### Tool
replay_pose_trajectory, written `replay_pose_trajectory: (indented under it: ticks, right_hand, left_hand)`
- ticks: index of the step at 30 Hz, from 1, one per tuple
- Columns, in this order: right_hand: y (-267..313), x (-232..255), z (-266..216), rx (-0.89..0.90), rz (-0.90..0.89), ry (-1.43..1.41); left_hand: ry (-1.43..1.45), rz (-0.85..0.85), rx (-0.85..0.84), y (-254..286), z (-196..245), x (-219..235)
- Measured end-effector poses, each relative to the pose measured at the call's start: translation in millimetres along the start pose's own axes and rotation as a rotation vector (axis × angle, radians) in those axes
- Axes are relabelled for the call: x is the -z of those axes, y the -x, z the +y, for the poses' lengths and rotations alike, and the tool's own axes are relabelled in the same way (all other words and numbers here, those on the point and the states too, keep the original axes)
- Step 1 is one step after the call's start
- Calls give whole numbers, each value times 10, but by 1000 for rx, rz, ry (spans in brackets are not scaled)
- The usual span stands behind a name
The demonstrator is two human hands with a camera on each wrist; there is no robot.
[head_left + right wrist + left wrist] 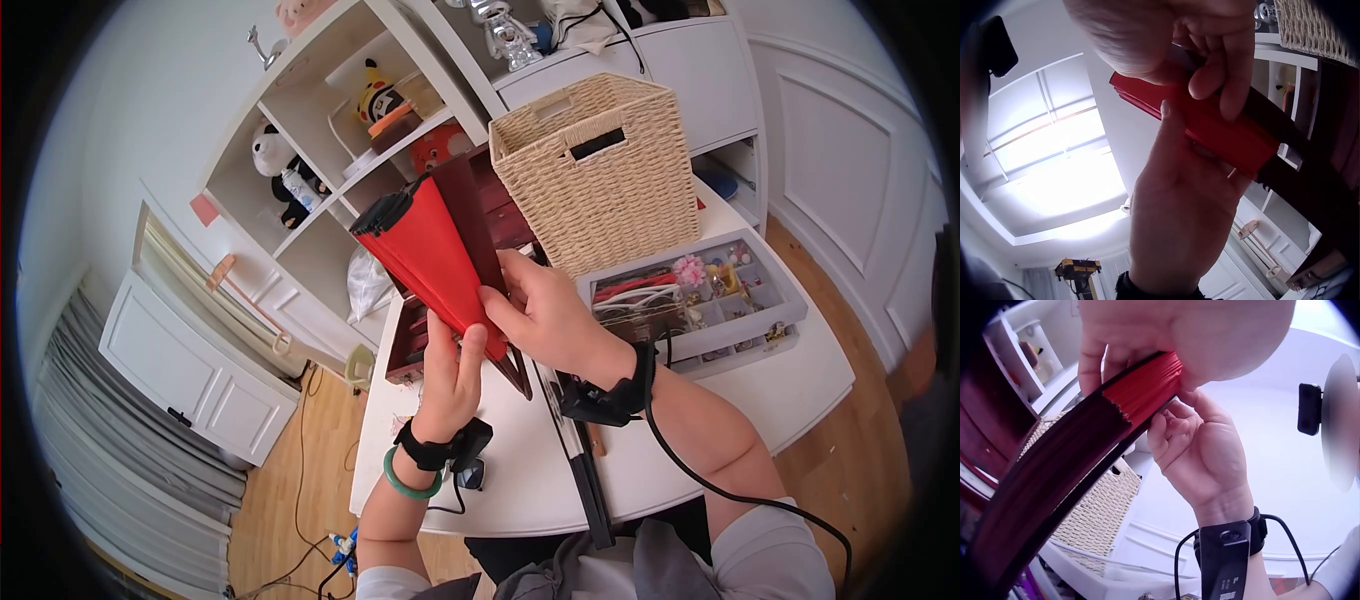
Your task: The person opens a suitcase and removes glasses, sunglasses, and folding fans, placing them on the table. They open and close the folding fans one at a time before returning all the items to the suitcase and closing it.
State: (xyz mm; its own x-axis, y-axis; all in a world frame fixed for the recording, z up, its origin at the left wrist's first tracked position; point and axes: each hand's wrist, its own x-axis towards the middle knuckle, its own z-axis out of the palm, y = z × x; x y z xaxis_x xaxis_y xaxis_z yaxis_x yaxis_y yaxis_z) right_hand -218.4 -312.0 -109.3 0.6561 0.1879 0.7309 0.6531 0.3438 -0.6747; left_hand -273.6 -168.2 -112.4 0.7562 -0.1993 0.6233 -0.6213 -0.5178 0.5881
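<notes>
A red folding fan (432, 262) with dark ribs and a black frilled edge is held up above the table, mostly folded. My left hand (452, 385) grips its lower left side, thumb on the red cloth. From the right, my right hand (550, 310) pinches the fan's edge between thumb and fingers. In the left wrist view the dark ribs of the fan (1054, 462) run toward the camera, the red pleats (1147, 387) between both hands. The right wrist view has the left palm (1179, 200) under the red cloth and the right fingers (1235, 75) over it.
Behind the hands stands a woven basket (600, 180), beside a grey compartment box (740, 330) of trinkets. A dark red case (405, 345) sits at the table's left. A long black object (588, 480) and sunglasses (472, 473) lie near the front edge of the white table (700, 440).
</notes>
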Motion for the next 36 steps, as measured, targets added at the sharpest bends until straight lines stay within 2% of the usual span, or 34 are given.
replay_pose_trajectory:
  ticks: [2, 4, 5, 7, 10, 14, 16, 18, 20, 23, 25, 26, 28, 29, 30, 31, 32, 33, 36]
  right_hand:
    - [5, 10, -22, 40, 13, -21]
    - [10, 69, -216, -119, -97, 136]
    - [15, 60, -188, -120, -97, 136]
    - [34, 23, -118, 39, -118, 222]
    - [51, -23, -98, 77, -102, 192]
    - [74, -53, -67, 108, -42, 247]
    - [65, -47, -53, 78, -36, 226]
    - [51, -35, -30, 49, -31, 205]
    - [39, -24, -3, -31, -35, 151]
    - [32, -31, -25, -13, -15, 33]
    - [29, -13, 33, -33, -54, 57]
    - [28, -2, 54, -53, -93, 80]
    - [27, 16, -9, -50, -153, 40]
    - [26, 26, -54, -47, -214, 1]
    - [26, 37, -103, -46, -213, 0]
    - [28, 47, -154, -140, -276, -68]
    - [29, 51, -177, -235, -338, -137]
    - [28, 48, -151, -236, -339, -138]
    - [29, 35, -84, -134, -292, -17]
  left_hand:
    - [29, 19, 11, -34, -3, -1]
    - [59, 39, 24, -58, 0, 7]
    - [58, 26, 47, -65, 4, 22]
    - [56, 13, 69, -64, -9, 30]
    - [130, 4, 107, -35, -53, 20]
    - [44, 5, 102, 1, -2, 0]
    - [10, 9, 114, 3, 46, 2]
    - [-111, -29, 37, -6, 104, 9]
    - [-65, -37, 45, 4, 130, -1]
    - [17, -59, 112, 32, 120, 7]
    - [251, -122, 168, 31, 143, 0]
    - [250, -122, 168, 36, 117, 38]
    - [423, -377, 375, 58, 36, 187]
    - [422, -377, 375, 67, 39, 234]
    - [449, -464, 394, 75, 45, 275]
    - [476, -550, 413, 79, 55, 304]
    - [498, -565, 420, 80, 109, 321]
    - [498, -564, 422, 92, 102, 323]
    - [496, -529, 440, 125, 58, 304]
